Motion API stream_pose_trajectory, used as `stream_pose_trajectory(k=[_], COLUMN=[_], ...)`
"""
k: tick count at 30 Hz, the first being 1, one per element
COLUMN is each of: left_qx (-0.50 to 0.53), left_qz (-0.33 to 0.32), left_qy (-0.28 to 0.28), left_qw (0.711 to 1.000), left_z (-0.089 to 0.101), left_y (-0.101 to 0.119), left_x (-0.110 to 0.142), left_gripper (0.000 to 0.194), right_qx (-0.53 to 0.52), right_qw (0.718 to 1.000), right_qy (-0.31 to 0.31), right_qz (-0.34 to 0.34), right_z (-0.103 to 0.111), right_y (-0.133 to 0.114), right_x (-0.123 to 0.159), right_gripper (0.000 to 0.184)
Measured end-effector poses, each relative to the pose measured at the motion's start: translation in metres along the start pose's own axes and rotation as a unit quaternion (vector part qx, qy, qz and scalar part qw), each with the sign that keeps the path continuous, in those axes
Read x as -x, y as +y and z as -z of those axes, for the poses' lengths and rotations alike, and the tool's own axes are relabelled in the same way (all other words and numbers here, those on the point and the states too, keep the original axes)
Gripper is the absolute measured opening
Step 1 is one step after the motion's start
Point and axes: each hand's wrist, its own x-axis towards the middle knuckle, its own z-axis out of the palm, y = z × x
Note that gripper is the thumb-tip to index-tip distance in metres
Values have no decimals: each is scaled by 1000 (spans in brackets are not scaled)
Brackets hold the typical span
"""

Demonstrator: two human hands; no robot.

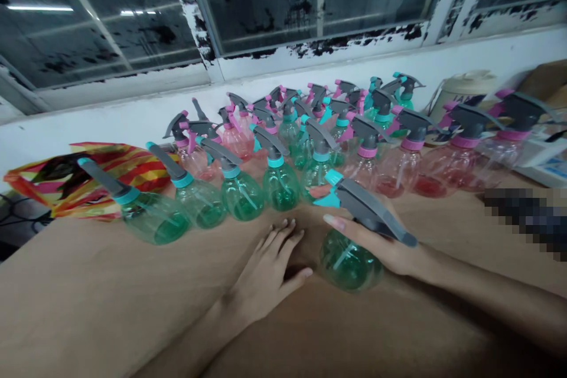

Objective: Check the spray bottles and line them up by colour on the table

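My right hand (376,242) is wrapped round the neck of a green spray bottle (348,263) with a grey and turquoise trigger head. The bottle stands close in front of me, and its neck is hidden by my fingers. To its left, my left hand (270,271) lies palm down on the table with the fingers spread, holding nothing. Just beyond my left fingertips stands a row of similar green bottles, among them a green spray bottle (283,188) with a turquoise collar. Pink spray bottles (398,171) continue the row to the right.
More pink and green bottles crowd the back of the wooden table (101,301), near the wall. A red and yellow plastic bag (142,168) lies at the left. At the back right are a cream jug (465,91) and a white device (543,156).
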Motion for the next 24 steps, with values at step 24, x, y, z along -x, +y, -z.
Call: stream_pose_trajectory(k=[24], left_qx=[182], left_qz=[261], left_qy=[194], left_qw=[928], left_z=[88], left_y=[-58], left_x=[181], left_gripper=[59], right_qx=[-62], right_qw=[977], right_qy=[-177], right_qz=[97], right_z=[-187], right_y=[-73], right_x=[-54], right_gripper=[77])
